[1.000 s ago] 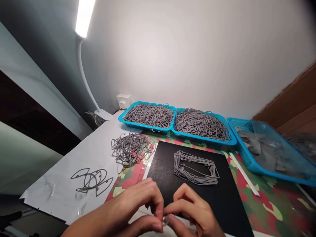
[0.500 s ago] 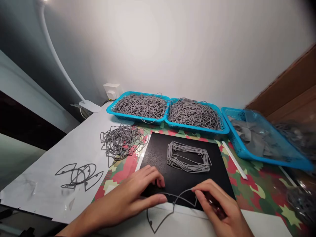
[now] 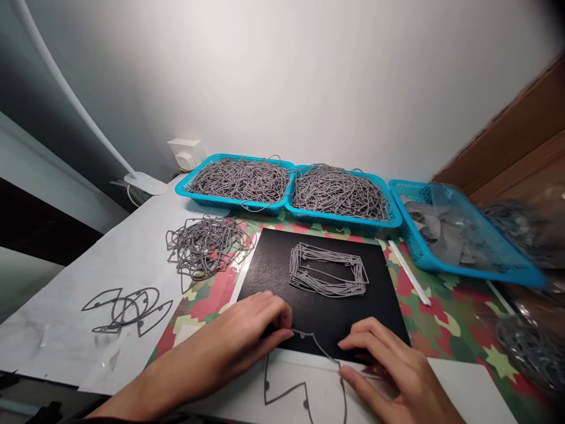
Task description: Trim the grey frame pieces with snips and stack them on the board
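A thin dark-grey gasket [image 3: 286, 393] with small tabs and angular corners hangs in front of me, over the near edge of the black sheet [image 3: 379, 277]. My left hand [image 3: 253, 330] pinches its upper left part between thumb and forefinger. On the other side, my right hand [image 3: 388, 365] has thumb and forefinger apart, the thumb against or very near the gasket's right edge. Farther back on the sheet lies a stack of similar gaskets [image 3: 326, 290], laid roughly as a rectangle. A tangled pile of gaskets [image 3: 203, 244] rests left of the sheet.
Two blue baskets [image 3: 265, 206] heaped with grey gaskets stand against the wall. A third blue basket [image 3: 459, 274] at right holds grey scraps and clear plastic. Several loose gaskets [image 3: 128, 312] lie on white paper at left. A white strip [image 3: 410, 274] lies right of the sheet.
The gasket has been turned between my hands and now hangs with a stepped lower edge. My left thumb and forefinger have closed on it; my right fingers have parted. The view has shifted slightly.
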Demonstrator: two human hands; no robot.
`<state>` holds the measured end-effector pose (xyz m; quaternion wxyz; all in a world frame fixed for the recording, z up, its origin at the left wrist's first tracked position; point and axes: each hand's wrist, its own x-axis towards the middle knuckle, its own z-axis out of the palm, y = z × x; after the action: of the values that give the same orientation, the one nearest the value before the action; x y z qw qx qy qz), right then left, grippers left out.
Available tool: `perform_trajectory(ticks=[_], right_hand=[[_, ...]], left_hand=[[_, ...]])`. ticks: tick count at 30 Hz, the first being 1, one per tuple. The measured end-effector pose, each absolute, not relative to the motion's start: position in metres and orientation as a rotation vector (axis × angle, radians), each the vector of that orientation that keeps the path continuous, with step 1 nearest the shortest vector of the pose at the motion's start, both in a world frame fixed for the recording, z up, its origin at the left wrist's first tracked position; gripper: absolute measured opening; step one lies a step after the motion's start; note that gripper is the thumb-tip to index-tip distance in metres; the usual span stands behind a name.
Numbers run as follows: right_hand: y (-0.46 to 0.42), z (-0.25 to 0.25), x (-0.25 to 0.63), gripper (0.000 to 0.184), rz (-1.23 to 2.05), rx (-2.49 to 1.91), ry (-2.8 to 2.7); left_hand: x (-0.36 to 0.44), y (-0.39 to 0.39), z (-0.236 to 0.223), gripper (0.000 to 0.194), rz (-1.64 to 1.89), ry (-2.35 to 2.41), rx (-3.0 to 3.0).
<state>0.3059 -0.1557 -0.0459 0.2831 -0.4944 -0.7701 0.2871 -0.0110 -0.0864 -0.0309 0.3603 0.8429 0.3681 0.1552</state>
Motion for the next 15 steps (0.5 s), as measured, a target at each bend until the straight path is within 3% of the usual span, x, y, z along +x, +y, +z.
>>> perform_trajectory(ticks=[3,6,9,15], right_hand=[[-0.155,-0.054,0.300,0.015,0.609,-1.317,-2.113],[-0.154,-0.058,0.294,0.004,0.500,-1.328,-2.173],[-0.154,-0.061,0.291,0.017,0.484,-1.354,-2.176],[-0.160,-0.067,0.304,0.015,0.471,-1.600,-1.953]], left_hand=[[-0.014,-0.072,-0.032,0.008,0.438,0.898,2.155],[-0.014,-0.055,-0.030,0.010,0.408,0.797,2.159],[-0.005,-0.045,-0.027,0.009,0.378,0.698,2.174],[0.011,-0.058,-0.026,0.010,0.524,0.658,2.334]])
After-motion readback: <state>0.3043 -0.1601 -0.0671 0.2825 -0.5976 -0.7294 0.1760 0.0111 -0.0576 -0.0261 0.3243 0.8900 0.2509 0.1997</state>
